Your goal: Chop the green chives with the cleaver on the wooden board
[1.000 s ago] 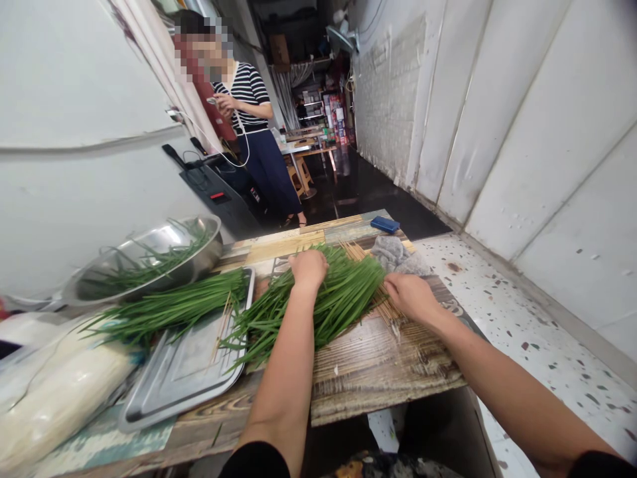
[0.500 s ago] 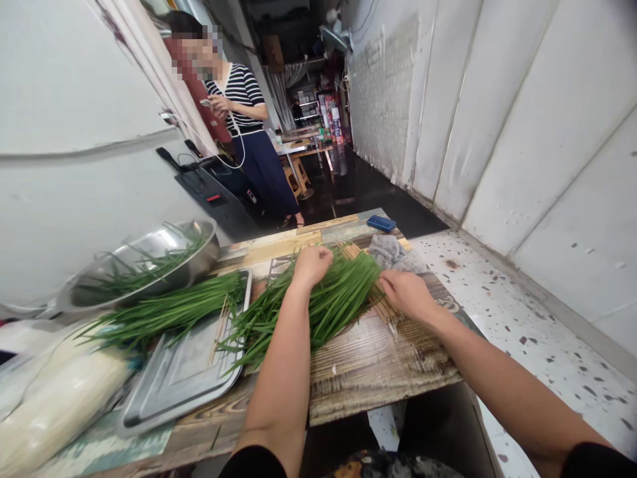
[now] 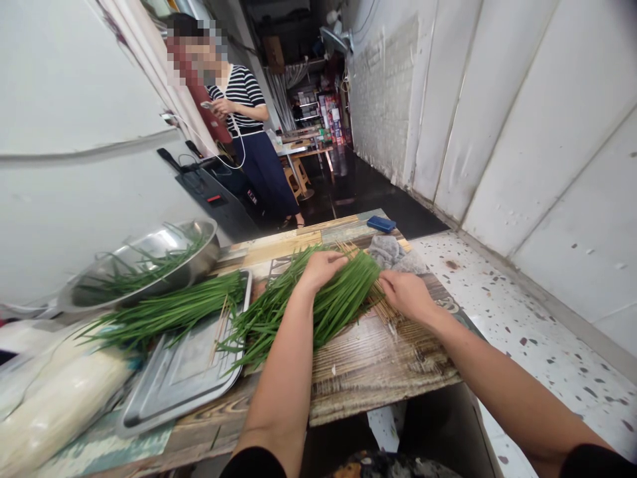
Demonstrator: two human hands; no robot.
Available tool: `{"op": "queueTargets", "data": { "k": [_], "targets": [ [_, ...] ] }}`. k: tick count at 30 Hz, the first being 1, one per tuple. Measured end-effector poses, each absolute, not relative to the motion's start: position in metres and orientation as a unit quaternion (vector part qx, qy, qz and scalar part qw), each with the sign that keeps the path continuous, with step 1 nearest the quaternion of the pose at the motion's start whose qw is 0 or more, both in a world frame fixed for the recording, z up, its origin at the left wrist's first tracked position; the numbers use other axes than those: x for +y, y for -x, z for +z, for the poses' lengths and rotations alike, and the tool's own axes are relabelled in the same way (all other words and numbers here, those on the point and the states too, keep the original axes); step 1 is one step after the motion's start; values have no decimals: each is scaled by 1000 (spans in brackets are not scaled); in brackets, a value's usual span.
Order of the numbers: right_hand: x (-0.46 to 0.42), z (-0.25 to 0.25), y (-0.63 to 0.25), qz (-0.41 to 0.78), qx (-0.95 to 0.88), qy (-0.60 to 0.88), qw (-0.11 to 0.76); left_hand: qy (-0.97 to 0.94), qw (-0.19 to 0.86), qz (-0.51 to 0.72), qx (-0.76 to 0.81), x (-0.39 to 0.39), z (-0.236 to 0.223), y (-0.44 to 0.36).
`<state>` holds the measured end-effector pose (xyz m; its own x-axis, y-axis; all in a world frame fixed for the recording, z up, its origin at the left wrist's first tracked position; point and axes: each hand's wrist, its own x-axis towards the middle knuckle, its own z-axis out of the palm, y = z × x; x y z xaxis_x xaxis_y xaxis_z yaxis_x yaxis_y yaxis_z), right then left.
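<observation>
A loose pile of green chives (image 3: 293,315) lies across a bamboo mat (image 3: 388,358) on the wooden table. My left hand (image 3: 322,267) rests on top of the pile near its cut ends, fingers closed together around some stalks. My right hand (image 3: 405,292) sits just right of the chive ends, on a spread of thin bamboo skewers (image 3: 393,317). Its fingers curl down and toward the chives, and what they hold is hidden. The two hands are about a hand's width apart.
A metal tray (image 3: 174,378) at left carries another chive bunch (image 3: 164,312). Behind it stands a steel bowl (image 3: 204,255) with a few chives. A white plastic bag (image 3: 54,398) lies at far left. A grey cloth (image 3: 391,251) and a blue object (image 3: 381,224) sit at the far edge. A person (image 3: 249,119) stands beyond the table.
My left hand has slid to the right over the chive pile and its fingers now reach toward the cut ends. My right hand has hardly moved.
</observation>
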<state>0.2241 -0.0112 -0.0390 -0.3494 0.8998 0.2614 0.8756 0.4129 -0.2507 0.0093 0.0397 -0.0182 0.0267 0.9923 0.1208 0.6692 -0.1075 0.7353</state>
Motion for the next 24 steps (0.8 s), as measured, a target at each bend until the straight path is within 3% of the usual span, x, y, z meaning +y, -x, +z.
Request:
{"op": "queueTargets", "data": {
  "k": [9,18,24],
  "targets": [
    [-13,-38,-224,41,-820,539,188,-678,173,341,628,45,-30,-19],
    [-12,-40,-225,32,-820,537,192,-619,239,431,611,43,-29,-21],
    [-12,-40,-225,37,-821,536,194,-585,222,450,637,42,-24,-24]
  ]
}}
